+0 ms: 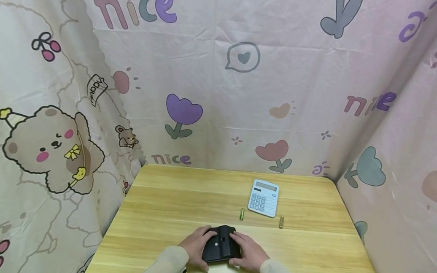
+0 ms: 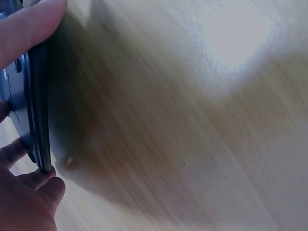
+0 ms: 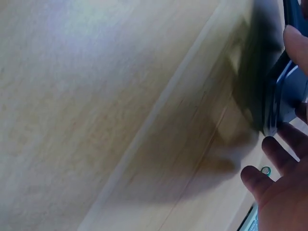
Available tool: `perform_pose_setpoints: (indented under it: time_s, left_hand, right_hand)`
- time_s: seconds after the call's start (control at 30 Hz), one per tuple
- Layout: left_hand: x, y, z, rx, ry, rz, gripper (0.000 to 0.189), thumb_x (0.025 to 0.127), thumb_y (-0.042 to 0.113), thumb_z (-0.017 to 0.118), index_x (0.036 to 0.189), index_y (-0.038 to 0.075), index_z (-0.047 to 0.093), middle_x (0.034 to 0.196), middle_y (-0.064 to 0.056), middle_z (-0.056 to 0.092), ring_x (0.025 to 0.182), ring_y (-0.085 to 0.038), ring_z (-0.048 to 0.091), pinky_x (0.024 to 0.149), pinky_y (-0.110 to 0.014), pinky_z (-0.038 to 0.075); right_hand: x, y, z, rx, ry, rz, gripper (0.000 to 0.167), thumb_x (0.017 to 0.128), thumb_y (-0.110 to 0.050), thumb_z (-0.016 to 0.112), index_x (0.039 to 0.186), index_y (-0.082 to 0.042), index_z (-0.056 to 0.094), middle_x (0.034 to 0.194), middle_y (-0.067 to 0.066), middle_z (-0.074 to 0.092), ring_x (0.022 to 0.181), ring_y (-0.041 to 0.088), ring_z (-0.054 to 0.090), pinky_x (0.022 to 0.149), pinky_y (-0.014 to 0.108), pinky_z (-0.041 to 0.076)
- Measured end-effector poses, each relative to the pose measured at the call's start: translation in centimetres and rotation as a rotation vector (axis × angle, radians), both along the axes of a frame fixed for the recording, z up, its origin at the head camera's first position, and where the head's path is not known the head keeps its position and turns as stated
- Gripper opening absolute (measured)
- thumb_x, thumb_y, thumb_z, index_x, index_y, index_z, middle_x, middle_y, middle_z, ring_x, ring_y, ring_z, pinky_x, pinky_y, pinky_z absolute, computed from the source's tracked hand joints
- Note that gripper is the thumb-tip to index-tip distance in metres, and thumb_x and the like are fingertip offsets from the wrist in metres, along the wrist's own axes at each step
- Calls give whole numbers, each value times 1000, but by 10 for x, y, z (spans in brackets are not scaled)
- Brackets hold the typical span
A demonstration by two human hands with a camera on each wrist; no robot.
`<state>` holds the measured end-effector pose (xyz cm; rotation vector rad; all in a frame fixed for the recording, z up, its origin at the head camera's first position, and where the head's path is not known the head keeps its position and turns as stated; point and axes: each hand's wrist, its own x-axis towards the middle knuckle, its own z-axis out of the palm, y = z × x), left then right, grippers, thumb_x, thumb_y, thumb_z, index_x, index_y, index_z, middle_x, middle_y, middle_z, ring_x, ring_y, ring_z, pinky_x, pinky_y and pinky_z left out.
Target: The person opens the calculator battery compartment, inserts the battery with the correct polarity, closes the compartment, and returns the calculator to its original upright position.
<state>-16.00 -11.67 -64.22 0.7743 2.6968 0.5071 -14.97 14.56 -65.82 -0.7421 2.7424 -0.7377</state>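
A black flat case-like object (image 1: 212,253) with a raised ridge and a small white dot is held between both hands near the front of the table. My left hand (image 1: 195,246) grips its left side, thumb at the near edge and fingers over the top. On the opposite side, my right hand (image 1: 250,253) grips it in much the same way. In the left wrist view the object's dark edge (image 2: 41,110) shows between thumb and fingers. The right wrist view shows another edge (image 3: 272,101) over its shadow. What kind of object it is, I cannot tell.
Farther back on the wooden table (image 1: 184,193) lies a light blue calculator (image 1: 268,204). A green battery (image 1: 242,214) is at its lower left, and a gold-coloured battery (image 1: 281,222) at its lower right. Printed curtains (image 1: 215,77) hang behind and at both sides.
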Motion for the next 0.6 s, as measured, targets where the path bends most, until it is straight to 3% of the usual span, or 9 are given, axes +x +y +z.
perform_pose_setpoints:
  time_s: [0.13, 0.27, 0.6]
  left_hand:
    - [-5, -1, -6, -27, 27, -36, 109, 47, 57, 89, 141, 32, 39, 149, -3, 33, 132, -23, 37, 104, -41, 42]
    - [-7, 0, -7, -22, 37, -59, 110, 46, 55, 90, 141, 34, 39, 149, -3, 33, 133, -25, 36, 102, -44, 43]
    - [-8, 3, -15, -22, -28, -42, 110, 49, 49, 92, 142, 38, 35, 153, -2, 27, 139, -35, 29, 104, -50, 41]
  right_hand:
    - [-3, 0, -2, 6, 6, 24, 94, 73, -63, 72, 150, -21, 35, 152, 6, 35, 135, 31, 38, 104, 49, 41]
    - [-6, 2, -5, -4, 12, 49, 105, 69, -64, 74, 153, -21, 27, 155, 7, 29, 138, 32, 32, 106, 49, 38]
    - [-12, 4, -16, -15, -5, 69, 112, 65, -71, 72, 154, -23, 22, 156, 7, 26, 137, 32, 35, 105, 49, 40]
